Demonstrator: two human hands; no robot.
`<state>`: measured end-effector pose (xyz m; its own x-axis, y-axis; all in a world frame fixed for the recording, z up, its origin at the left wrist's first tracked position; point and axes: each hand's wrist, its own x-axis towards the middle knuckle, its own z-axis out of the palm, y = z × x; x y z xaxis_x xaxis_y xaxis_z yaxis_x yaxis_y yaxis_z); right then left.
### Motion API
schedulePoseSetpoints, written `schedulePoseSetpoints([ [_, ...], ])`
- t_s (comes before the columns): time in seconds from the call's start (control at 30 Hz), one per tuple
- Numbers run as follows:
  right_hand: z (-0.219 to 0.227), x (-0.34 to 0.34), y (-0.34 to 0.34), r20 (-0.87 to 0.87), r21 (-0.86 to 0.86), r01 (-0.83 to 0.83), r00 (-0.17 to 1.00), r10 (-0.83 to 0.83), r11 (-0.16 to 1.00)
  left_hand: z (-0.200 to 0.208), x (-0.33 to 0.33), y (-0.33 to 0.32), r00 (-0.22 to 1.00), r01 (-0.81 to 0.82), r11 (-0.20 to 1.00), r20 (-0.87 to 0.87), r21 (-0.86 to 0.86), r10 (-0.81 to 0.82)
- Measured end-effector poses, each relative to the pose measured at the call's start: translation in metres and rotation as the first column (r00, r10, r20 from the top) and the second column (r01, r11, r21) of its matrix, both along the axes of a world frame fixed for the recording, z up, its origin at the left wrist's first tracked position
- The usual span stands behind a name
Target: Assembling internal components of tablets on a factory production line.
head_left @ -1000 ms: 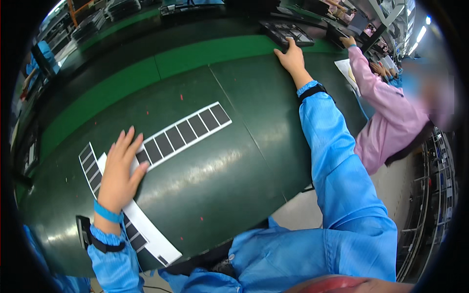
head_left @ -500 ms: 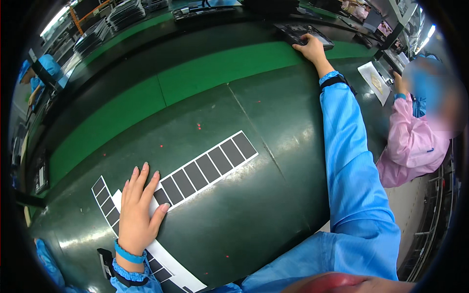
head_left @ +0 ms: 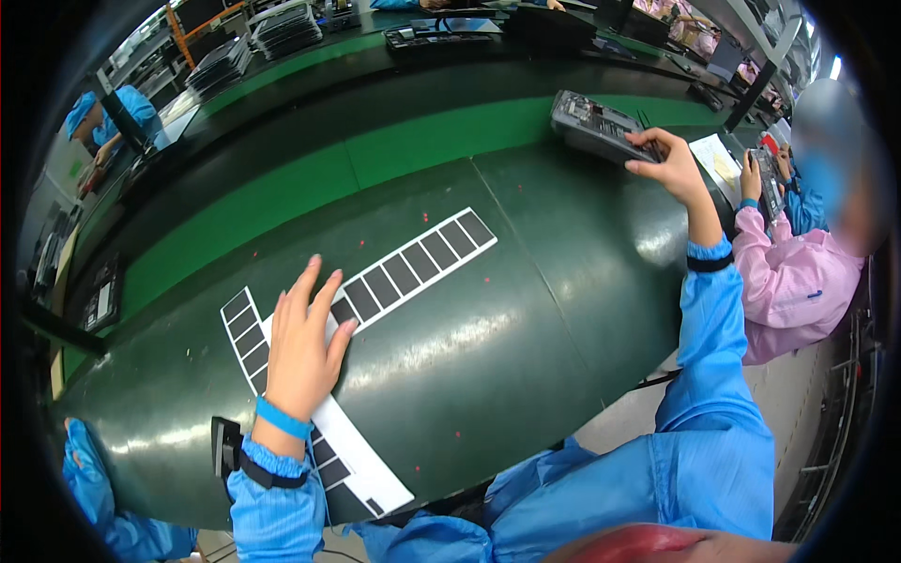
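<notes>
My right hand [head_left: 678, 174] grips the near right end of a dark electronic device housing [head_left: 601, 129] with exposed inner parts. The housing is tilted, its near corner over the table where the green band ends. At the left, my left hand [head_left: 305, 352] rests with fingers stretched out over strips of labels. One white strip with black rectangular labels [head_left: 419, 266] runs out to the upper right from under its fingers. Another label strip [head_left: 249, 340] shows left of the hand. A white backing strip [head_left: 361, 441] emerges below the wrist. The palm hides where the strips overlap.
A co-worker in pink [head_left: 793, 272] sits at the right, holding another device [head_left: 768, 183]. A paper sheet [head_left: 718, 164] lies between us. Another housing [head_left: 103, 293] is at the far left, and one more [head_left: 441, 38] stands across the dark conveyor. A blue sleeve [head_left: 94, 493] shows at lower left.
My right hand has drawn the device housing nearer and tilted it, from the dark far band toward the table. My left hand stays spread on the strips. The whole view has shifted.
</notes>
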<state>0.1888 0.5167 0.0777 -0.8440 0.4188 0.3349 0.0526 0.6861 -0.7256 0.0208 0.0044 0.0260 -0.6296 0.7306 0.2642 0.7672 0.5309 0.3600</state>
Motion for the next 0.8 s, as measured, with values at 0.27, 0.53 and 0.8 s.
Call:
schedulePoseSetpoints([
  [0.27,-0.019,0.100,-0.208,-0.031,0.125,0.160,0.987,-0.158,0.979,-0.007,0.005,0.007,0.987,0.072,0.997,-0.143,-0.020,-0.074],
  [0.53,-0.030,0.132,-0.332,0.077,0.242,-0.010,0.997,-0.009,0.970,-0.019,-0.002,0.002,0.977,0.074,0.995,-0.196,-0.066,-0.086],
  [0.8,-0.058,0.088,-0.121,-0.137,-0.149,0.201,0.966,-0.221,0.968,0.000,0.001,0.004,0.981,0.132,0.935,-0.176,0.328,-0.077],
])
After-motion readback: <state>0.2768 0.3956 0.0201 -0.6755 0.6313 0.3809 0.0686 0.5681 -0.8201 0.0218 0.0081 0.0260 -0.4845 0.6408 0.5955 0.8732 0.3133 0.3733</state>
